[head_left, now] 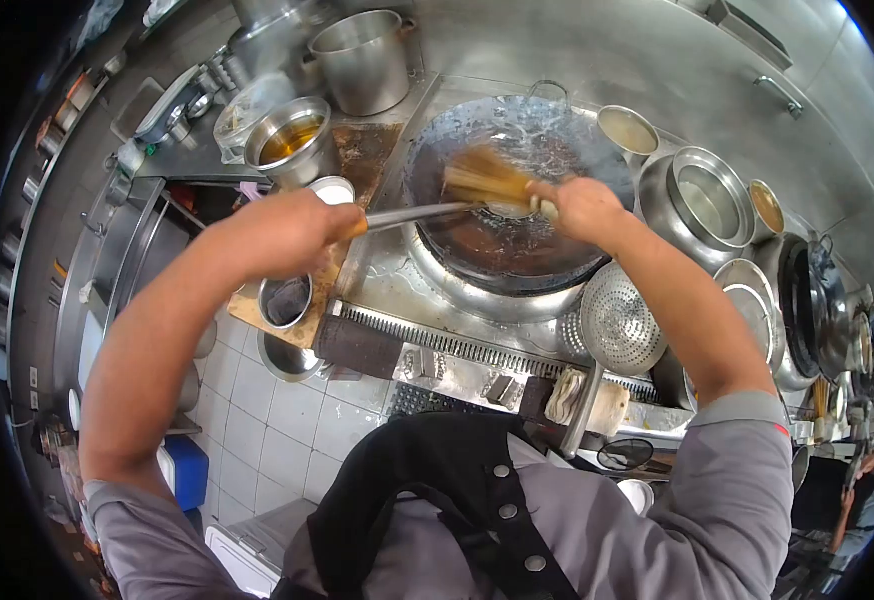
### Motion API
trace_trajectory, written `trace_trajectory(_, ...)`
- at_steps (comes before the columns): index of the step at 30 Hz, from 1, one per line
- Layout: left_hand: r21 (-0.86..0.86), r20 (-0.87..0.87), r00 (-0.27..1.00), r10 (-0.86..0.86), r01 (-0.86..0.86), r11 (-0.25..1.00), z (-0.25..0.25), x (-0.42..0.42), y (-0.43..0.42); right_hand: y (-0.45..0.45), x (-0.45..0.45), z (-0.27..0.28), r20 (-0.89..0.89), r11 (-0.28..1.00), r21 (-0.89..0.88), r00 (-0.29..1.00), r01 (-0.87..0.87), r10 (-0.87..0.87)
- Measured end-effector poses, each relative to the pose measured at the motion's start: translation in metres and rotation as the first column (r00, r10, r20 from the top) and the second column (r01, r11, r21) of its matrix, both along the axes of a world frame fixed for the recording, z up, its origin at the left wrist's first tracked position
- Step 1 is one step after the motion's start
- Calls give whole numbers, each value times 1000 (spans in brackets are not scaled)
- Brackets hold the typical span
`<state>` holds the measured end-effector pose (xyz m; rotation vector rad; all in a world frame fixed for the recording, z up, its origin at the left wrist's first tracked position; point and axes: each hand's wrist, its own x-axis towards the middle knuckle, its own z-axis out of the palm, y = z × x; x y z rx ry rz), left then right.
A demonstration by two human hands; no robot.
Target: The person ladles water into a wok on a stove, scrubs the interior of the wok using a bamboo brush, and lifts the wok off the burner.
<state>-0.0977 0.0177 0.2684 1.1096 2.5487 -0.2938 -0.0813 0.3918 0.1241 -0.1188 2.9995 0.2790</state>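
My left hand [302, 235] is closed round the wooden-ended grip of a long-handled metal ladle [417, 214]. The handle reaches over the large dark wok [447, 255], and the ladle's bowl is mostly hidden near the brush. In my right hand [585, 212] is a bamboo wok brush [487, 178], blurred by motion, its bristles pointing left above the wok's middle and close to the ladle. Wet streaks and some water show on the wok's inner surface.
A perforated strainer [622, 315] lies right of the wok. Pots and a steel bowl [709, 200] stand beyond it. At left are a pot of yellow liquid [292, 145], a tall stockpot [362, 65] and a small dark-filled container [285, 300]. A person works at far right.
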Motion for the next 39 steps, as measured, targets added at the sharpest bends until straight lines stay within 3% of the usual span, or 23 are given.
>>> trace_trajectory(1,-11,5,1000,-31,31,999,4,-4,1,4,-3,-11,80,989,-134,994,-58,69)
trace_trajectory(3,32,24,998,-54,53,998,4,-11,-1,3,-17,-11,78,996,-84,997,24,-17)
trace_trajectory(5,-88,-102,995,-7,-2,996,3,-14,1,-5,-23,-2,47,993,-19,993,113,-112)
trace_trajectory(6,-91,-99,995,-4,-6,996,0,-14,1,-6,-16,-11,23,999,-49,1000,0,1)
trace_trajectory(8,-130,-433,889,-145,97,987,-9,-11,3,3,-7,-5,70,998,-61,998,-4,8)
trace_trajectory(11,-66,-525,831,-184,176,982,-14,-5,11,1,-2,5,114,999,27,993,28,-31)
trace_trajectory(13,-116,-590,766,-257,235,965,-14,-5,23,-11,13,1,100,990,80,989,-115,107)
trace_trajectory(15,-178,-648,682,-340,299,938,-15,-9,26,8,7,10,69,998,59,997,-22,18)
trace_trajectory(17,-58,-508,831,-226,229,972,-23,-25,9,26,-1,25,8,988,5,988,152,-152)
trace_trajectory(18,-66,-510,828,-233,233,970,-29,-31,-1,31,6,29,-99,972,-102,970,211,-221)
trace_trajectory(19,113,-235,972,-16,43,993,-37,-38,-12,32,10,24,-102,970,-110,969,215,-226)
trace_trajectory(20,221,92,981,170,-187,957,-46,-43,-18,32,13,15,-129,937,-242,949,252,-288)
trace_trajectory(21,227,398,830,390,-501,835,-58,-39,-22,34,16,2,-146,883,-373,921,286,-360)
trace_trajectory(22,203,528,705,474,-646,736,-71,-28,-24,37,14,-23,-120,878,-421,946,227,-302)
trace_trajectory(24,185,695,525,492,-791,583,-94,-13,-30,42,18,-27,60,907,-331,965,262,-256)
trace_trajectory(26,157,765,427,482,-850,503,-116,-3,-38,37,28,-16,120,923,-284,965,259,-234)
trace_trajectory(27,145,791,387,474,-871,470,-120,3,-37,31,37,-1,38,889,-370,960,270,-276)
trace_trajectory(28,146,789,390,475,-869,472,-126,7,-36,21,44,9,-36,849,-455,947,270,-320)
trace_trajectory(33,161,888,317,334,-894,419,-155,21,-40,20,36,-14,-45,862,-452,959,229,-279)
trace_trajectory(35,161,890,311,333,-898,410,-156,23,-37,23,32,5,-4,851,-439,946,288,-323)
trace_trajectory(37,151,888,308,341,-897,416,-156,25,-34,-2,59,26,-116,870,-434,943,234,-311)
trace_trajectory(38,181,841,382,383,-866,465,-160,25,-34,-4,57,19,-158,883,-444,957,151,-243)
trace_trajectory(39,178,842,378,385,-868,463,-163,26,-35,-4,55,7,-196,890,-451,965,68,-173)
